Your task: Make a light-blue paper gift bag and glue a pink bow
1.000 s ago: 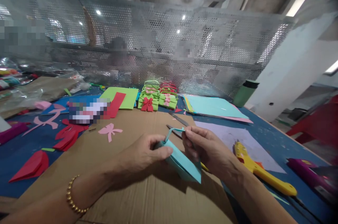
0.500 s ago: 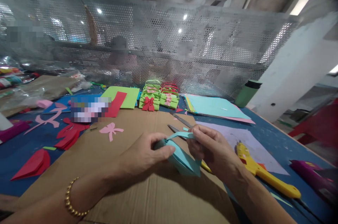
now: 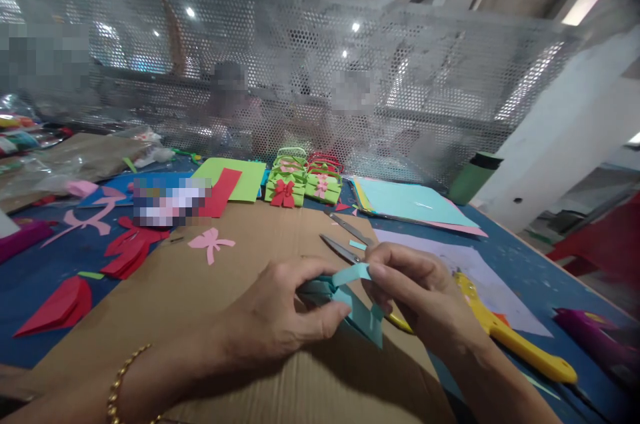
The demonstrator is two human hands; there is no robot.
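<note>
Above a brown cardboard sheet, my left hand grips a folded light-blue paper bag between thumb and fingers. My right hand pinches the free end of a narrow light-blue paper strip, which arches up from the top of the bag. The strip's other end meets the bag beside my left fingers. Scissors lie on the cardboard just beyond, their yellow handle partly behind my right hand. A pink paper bow rests on the cardboard to the left.
Small green paper bags with bows stand at the back. Light-blue sheets lie behind my right hand. A yellow glue gun and a purple tool are at right. Red paper pieces lie at left; perforated metal panels rise behind.
Both hands have shifted slightly right and the bag has tilted. The strip, flatter before, now bends up in an arch. My left thumb has slid further along the bag.
</note>
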